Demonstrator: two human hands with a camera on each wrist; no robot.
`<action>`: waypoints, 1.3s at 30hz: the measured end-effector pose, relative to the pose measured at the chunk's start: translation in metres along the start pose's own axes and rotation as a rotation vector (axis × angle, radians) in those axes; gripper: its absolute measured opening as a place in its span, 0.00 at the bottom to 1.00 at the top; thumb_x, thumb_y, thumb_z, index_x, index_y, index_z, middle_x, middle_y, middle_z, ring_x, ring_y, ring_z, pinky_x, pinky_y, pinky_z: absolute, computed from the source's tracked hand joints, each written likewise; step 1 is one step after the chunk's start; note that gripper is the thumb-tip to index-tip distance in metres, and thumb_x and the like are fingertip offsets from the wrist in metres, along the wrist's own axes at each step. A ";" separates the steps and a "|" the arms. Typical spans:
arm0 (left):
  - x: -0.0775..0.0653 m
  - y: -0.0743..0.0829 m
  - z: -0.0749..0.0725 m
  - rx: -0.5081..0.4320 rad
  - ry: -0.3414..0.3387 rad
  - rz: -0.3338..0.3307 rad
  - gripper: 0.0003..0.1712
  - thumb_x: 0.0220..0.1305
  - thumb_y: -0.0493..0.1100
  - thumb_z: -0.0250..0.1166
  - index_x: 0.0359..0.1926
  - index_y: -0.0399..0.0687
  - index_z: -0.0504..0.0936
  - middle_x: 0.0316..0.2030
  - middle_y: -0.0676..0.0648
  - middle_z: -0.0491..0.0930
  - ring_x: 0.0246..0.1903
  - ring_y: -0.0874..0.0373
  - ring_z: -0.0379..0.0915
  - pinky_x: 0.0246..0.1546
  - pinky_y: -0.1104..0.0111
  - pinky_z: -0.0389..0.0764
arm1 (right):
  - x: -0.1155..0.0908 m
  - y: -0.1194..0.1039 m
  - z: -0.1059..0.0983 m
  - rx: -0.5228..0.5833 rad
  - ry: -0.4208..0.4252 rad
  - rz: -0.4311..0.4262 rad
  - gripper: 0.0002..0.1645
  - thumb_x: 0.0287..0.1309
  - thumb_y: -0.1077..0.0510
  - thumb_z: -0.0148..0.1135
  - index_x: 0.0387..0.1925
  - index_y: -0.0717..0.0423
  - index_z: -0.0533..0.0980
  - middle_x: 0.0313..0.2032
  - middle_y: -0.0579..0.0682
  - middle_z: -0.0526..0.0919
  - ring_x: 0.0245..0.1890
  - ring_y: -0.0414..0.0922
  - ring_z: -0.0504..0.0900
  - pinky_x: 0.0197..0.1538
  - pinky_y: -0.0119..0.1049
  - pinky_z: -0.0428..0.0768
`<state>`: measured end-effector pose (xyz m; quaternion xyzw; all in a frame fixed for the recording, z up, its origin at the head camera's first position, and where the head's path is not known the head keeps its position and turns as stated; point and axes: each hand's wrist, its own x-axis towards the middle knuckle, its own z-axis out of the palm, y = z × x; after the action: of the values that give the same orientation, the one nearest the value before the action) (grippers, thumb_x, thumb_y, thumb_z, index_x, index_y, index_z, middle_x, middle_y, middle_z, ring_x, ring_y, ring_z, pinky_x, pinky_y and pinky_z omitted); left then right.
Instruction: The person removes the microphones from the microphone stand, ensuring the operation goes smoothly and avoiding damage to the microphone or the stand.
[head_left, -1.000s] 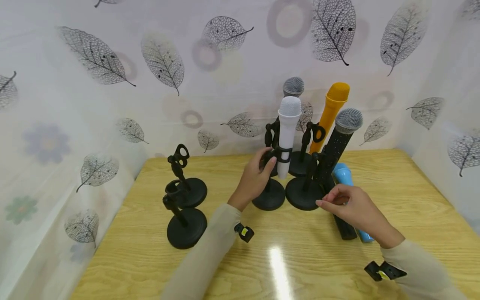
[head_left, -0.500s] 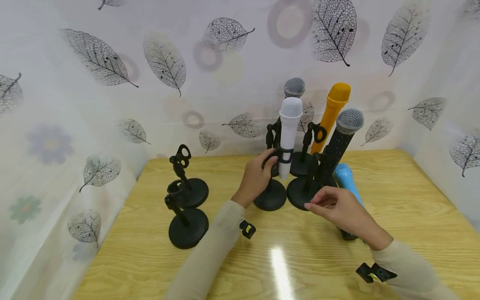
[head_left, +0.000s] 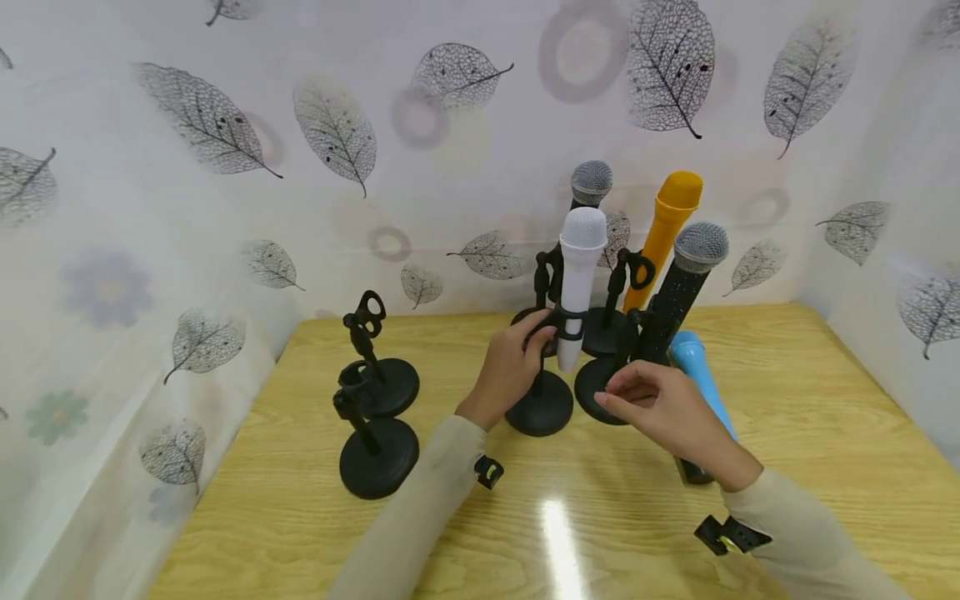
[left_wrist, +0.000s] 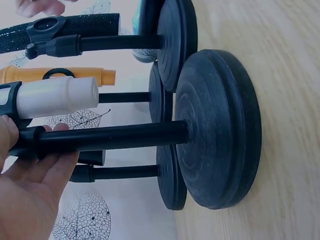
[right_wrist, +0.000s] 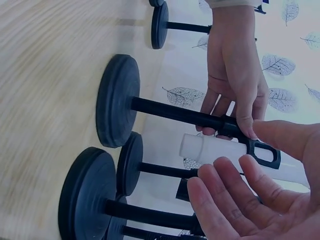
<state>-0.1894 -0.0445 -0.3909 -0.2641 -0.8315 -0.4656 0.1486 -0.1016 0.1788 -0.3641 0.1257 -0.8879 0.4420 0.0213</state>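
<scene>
My left hand grips the upper part of a black microphone stand, fingers and thumb round its joint. In the stand's clip sits a white microphone, head up and slightly tilted. My right hand hovers in front of the neighbouring stand, holding nothing. In the right wrist view, its fingers are loosely curled near the white microphone, and whether they touch it I cannot tell. Whether the gripped stand's round base is fully on the table is unclear.
Behind and to the right are stands with a grey-headed microphone, an orange one and a speckled black one. A blue microphone and a partly hidden black one lie on the table. Two stands without microphones stand left.
My right hand has moved left, closer to the white microphone. The stand in my left hand has shifted slightly toward me, its microphone with it.
</scene>
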 end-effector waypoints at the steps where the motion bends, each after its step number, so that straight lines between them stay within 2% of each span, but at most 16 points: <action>1: -0.002 0.000 -0.001 0.000 -0.002 0.001 0.20 0.78 0.44 0.55 0.64 0.39 0.78 0.39 0.42 0.86 0.36 0.57 0.83 0.41 0.68 0.81 | 0.001 -0.001 0.001 0.004 0.003 0.000 0.15 0.62 0.50 0.72 0.40 0.57 0.82 0.36 0.48 0.86 0.36 0.43 0.86 0.38 0.34 0.83; 9: -0.017 0.005 -0.006 -0.016 -0.008 0.022 0.20 0.78 0.42 0.57 0.63 0.37 0.78 0.37 0.42 0.86 0.35 0.57 0.83 0.38 0.71 0.81 | 0.012 -0.011 0.004 0.034 0.054 -0.022 0.20 0.64 0.51 0.71 0.49 0.61 0.80 0.45 0.55 0.85 0.43 0.49 0.86 0.43 0.33 0.83; 16: -0.026 0.008 -0.009 -0.021 -0.014 0.024 0.19 0.78 0.43 0.56 0.62 0.39 0.79 0.34 0.42 0.85 0.31 0.59 0.81 0.35 0.71 0.80 | 0.020 -0.019 0.003 0.054 0.070 -0.016 0.32 0.64 0.46 0.70 0.61 0.62 0.74 0.55 0.60 0.80 0.52 0.54 0.83 0.51 0.46 0.82; 23: -0.035 0.014 -0.014 0.003 -0.017 0.042 0.17 0.77 0.42 0.57 0.60 0.40 0.80 0.33 0.46 0.84 0.30 0.61 0.80 0.36 0.72 0.80 | 0.024 -0.031 0.000 0.085 0.072 -0.042 0.35 0.65 0.45 0.69 0.63 0.62 0.72 0.57 0.61 0.80 0.56 0.57 0.81 0.55 0.52 0.80; 30: -0.045 0.018 -0.017 -0.011 -0.013 0.064 0.17 0.77 0.43 0.57 0.59 0.41 0.81 0.33 0.48 0.83 0.31 0.62 0.79 0.35 0.72 0.80 | 0.026 -0.041 0.002 0.144 0.055 -0.061 0.36 0.64 0.46 0.70 0.66 0.60 0.72 0.59 0.59 0.79 0.58 0.56 0.80 0.56 0.50 0.80; 35: -0.052 0.022 -0.020 -0.001 -0.016 0.079 0.17 0.77 0.43 0.56 0.59 0.41 0.81 0.33 0.47 0.84 0.32 0.62 0.80 0.36 0.73 0.80 | 0.028 -0.046 0.004 0.167 0.058 -0.095 0.32 0.65 0.46 0.69 0.65 0.56 0.73 0.58 0.56 0.80 0.57 0.52 0.81 0.55 0.45 0.81; 39: -0.057 0.024 -0.021 0.013 -0.018 0.084 0.17 0.77 0.43 0.57 0.59 0.40 0.81 0.33 0.49 0.84 0.32 0.62 0.80 0.36 0.73 0.80 | 0.029 -0.050 0.006 0.172 0.060 -0.122 0.30 0.65 0.49 0.69 0.64 0.58 0.74 0.55 0.56 0.82 0.54 0.52 0.83 0.53 0.44 0.82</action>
<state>-0.1291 -0.0694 -0.3918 -0.3020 -0.8240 -0.4511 0.1623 -0.1167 0.1394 -0.3245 0.1675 -0.8362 0.5182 0.0637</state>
